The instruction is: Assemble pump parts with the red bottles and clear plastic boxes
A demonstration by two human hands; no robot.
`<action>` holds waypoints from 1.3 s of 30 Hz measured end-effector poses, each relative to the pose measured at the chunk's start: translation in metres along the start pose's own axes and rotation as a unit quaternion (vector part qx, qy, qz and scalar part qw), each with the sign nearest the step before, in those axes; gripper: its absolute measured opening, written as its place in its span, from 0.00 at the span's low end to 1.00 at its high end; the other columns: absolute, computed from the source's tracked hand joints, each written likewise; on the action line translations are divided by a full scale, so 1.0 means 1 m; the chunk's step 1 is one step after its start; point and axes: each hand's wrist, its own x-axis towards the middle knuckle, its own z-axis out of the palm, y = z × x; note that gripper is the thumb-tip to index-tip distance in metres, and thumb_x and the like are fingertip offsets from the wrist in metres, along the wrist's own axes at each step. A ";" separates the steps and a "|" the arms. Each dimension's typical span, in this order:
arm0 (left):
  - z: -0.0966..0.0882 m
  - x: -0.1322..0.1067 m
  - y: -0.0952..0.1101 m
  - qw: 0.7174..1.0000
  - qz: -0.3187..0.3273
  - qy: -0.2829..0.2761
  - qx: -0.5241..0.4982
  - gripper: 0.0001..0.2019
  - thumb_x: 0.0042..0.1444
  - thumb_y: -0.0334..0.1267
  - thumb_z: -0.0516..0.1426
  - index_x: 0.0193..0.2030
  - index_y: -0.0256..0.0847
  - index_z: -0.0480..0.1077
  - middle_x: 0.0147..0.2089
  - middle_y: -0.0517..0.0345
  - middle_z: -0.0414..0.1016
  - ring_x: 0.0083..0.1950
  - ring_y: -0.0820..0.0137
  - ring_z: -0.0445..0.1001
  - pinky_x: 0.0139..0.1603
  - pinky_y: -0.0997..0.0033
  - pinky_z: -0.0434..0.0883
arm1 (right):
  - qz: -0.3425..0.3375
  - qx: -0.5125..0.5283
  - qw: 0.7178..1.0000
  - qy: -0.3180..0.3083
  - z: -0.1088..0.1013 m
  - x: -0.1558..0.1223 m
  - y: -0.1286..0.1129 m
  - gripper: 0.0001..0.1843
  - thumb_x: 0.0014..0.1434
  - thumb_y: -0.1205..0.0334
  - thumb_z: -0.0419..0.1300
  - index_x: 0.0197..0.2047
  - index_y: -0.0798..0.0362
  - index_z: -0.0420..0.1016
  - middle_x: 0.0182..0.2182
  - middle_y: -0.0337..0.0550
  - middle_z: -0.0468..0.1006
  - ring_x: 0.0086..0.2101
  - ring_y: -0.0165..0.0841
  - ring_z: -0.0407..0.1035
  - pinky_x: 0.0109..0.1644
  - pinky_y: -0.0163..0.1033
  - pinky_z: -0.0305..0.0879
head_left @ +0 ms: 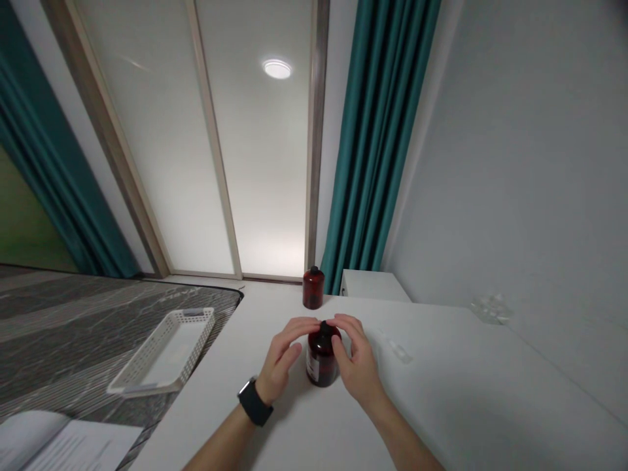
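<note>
A dark brown bottle [322, 367] with a black cap [324, 328] and a white label stands upright on the white table [417, 418]. My left hand [283, 353] reaches in from the left, fingers stretched to the cap and thumb held apart from the bottle. On the other side, my right hand [357, 358] curves around the bottle's top, fingertips by the cap and thumb against the shoulder. Behind it stands a second brown bottle [313, 291], also with a black cap. A dark-banded watch [255, 401] is on my left wrist.
A small clear plastic piece [400, 350] lies right of my right hand. Left of the table are a white perforated basket [196, 340] and an open book [93, 441] on a grey patterned surface [59, 327]. A white cabinet [375, 284] stands beyond the table, beside a teal curtain [380, 150].
</note>
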 end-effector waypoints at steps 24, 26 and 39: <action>0.000 -0.002 -0.002 1.000 -0.010 0.008 -0.021 0.23 0.67 0.52 0.49 0.53 0.40 0.77 0.55 0.44 0.76 0.58 0.51 0.69 0.62 0.50 0.62 | 0.083 0.061 0.995 0.000 0.010 -0.004 0.008 0.18 0.61 0.65 0.59 0.54 0.48 0.69 0.50 0.48 0.78 0.51 0.40 0.72 0.60 0.51 0.67; 0.000 -0.003 -0.004 1.000 -0.010 0.012 -0.021 0.23 0.67 0.52 0.49 0.53 0.40 0.77 0.54 0.44 0.76 0.58 0.50 0.69 0.61 0.50 0.62 | 0.076 0.060 0.995 0.004 0.011 -0.003 0.006 0.16 0.61 0.65 0.59 0.52 0.48 0.70 0.48 0.48 0.79 0.50 0.40 0.73 0.59 0.50 0.67; 0.000 -0.003 -0.007 1.000 -0.011 0.019 -0.018 0.24 0.67 0.54 0.49 0.52 0.40 0.78 0.53 0.44 0.76 0.56 0.50 0.70 0.59 0.50 0.64 | 0.061 0.026 0.998 0.021 0.009 0.003 0.002 0.12 0.59 0.66 0.58 0.46 0.48 0.75 0.43 0.44 0.79 0.47 0.40 0.73 0.54 0.46 0.68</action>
